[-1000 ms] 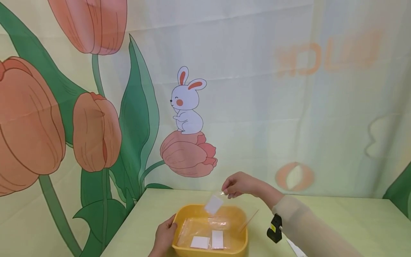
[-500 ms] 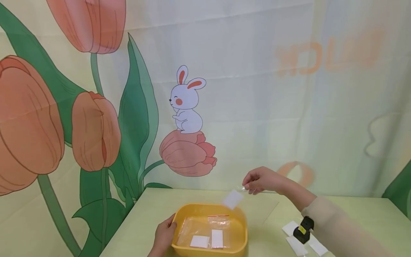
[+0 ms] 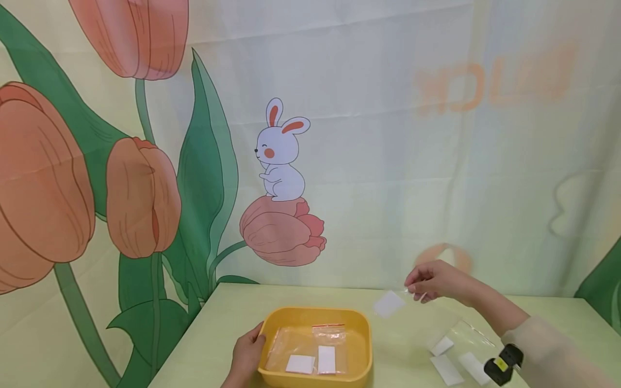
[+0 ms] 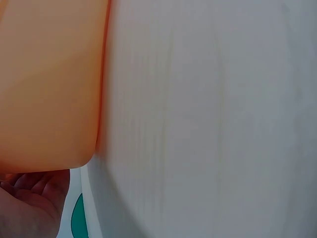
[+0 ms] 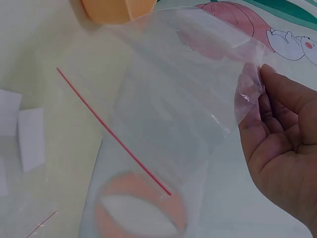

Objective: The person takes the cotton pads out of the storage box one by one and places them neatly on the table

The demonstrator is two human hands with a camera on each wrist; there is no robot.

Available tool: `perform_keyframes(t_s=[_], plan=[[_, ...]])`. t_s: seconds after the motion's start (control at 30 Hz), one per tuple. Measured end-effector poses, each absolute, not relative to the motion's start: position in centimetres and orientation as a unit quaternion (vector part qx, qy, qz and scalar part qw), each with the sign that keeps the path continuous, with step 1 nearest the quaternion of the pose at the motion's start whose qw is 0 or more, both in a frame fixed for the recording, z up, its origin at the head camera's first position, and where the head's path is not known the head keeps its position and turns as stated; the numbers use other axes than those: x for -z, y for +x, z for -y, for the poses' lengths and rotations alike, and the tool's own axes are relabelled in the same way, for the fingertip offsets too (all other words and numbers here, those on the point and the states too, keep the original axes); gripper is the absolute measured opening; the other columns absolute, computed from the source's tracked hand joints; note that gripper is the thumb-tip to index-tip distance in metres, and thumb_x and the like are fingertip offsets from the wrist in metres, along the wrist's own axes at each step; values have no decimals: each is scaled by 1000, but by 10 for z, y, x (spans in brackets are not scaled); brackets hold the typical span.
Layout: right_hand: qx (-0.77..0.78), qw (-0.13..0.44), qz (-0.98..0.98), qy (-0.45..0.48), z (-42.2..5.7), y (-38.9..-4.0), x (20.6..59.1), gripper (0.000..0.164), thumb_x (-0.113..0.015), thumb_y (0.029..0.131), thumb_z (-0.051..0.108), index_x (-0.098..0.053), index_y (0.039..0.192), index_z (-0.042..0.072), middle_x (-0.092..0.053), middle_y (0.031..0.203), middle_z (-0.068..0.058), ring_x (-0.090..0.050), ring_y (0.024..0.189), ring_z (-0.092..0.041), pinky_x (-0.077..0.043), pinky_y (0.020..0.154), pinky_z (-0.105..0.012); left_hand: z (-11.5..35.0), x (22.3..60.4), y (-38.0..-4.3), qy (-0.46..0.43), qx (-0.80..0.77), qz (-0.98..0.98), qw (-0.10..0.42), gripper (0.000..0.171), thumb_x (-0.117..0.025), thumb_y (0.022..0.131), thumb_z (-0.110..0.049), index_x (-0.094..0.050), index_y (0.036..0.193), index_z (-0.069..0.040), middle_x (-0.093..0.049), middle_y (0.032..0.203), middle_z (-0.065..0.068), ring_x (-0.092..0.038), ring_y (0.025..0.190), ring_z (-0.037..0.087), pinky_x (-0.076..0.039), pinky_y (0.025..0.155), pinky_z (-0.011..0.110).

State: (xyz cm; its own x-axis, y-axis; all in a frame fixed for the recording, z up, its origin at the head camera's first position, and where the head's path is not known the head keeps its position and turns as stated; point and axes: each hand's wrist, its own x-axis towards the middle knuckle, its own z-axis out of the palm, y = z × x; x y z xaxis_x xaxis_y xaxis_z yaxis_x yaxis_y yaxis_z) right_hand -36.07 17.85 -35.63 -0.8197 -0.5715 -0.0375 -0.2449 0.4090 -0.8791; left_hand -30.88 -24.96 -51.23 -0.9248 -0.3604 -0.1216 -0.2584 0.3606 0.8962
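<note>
My left hand grips the left side of a yellow plastic tub at the table's front. Inside the tub lie clear zip bags, showing two white labels and a red zip line. To the right, my right hand pinches the edge of a clear zip bag, raised above the table. That bag's white label hangs left of the fingers, and its red zip strip slants across the right wrist view. In the left wrist view the tub's wall covers part of the left hand.
Several white-labelled clear bags lie on the table at the front right, beneath the right forearm. A fabric backdrop printed with tulips and a rabbit hangs behind the table. A black wrist camera sits on the right sleeve.
My right hand has carried the zip bag rightward from over the tub to above the table's right side. Labelled bags under the forearm have come into view. The left hand and tub stay put.
</note>
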Motion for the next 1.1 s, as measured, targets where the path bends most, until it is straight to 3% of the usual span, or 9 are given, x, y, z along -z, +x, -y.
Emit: perform_keyframes(t_s=[0.63,1.1], plan=[[519,199,-804,-211,-220,-323,408,31,-64,99,16,-61,112,-12,-66,90,1,-64,81,-11,-60,67,-25,247,509,-307,197,527,825,49,45,-43,105,-7,-48,147,6,-50,152,26,-48,142,45,-51,110,55],[523,232,-804,-164,-245,-315,449,27,-63,100,15,-63,111,-9,-65,85,3,-61,73,-9,-57,61,-21,247,511,-308,197,527,825,52,45,-43,104,-7,-49,146,6,-51,151,26,-50,141,44,-53,108,53]])
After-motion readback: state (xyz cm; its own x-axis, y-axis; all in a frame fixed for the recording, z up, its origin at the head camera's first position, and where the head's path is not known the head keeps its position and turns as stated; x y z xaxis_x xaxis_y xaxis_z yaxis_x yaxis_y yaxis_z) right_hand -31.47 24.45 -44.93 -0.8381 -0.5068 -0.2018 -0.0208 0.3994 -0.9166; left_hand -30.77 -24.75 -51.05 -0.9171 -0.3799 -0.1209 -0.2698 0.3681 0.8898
